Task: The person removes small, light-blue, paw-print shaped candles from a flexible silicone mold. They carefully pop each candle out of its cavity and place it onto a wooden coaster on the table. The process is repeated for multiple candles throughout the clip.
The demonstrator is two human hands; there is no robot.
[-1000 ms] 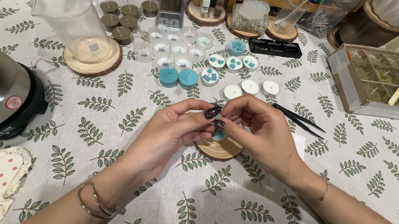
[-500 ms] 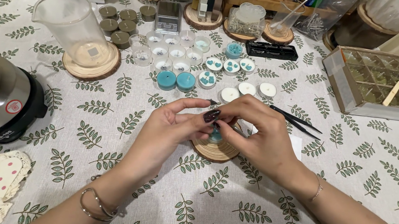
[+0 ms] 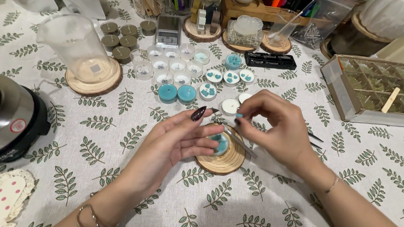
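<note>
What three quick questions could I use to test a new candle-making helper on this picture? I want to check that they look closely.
1. True or false: the small candle under the hands sits on a round wooden coaster.
2. What stands on the other wooden coaster, at the left?
A. a digital scale
B. a clear plastic measuring jug
C. a teal candle
3. Fill in: the right hand pinches a tiny ____-coloured piece at its fingertips.

Key:
1. True; the left hand steadies it there.
2. B, the clear jug.
3. Teal; the piece is too small to tell its shape.
</note>
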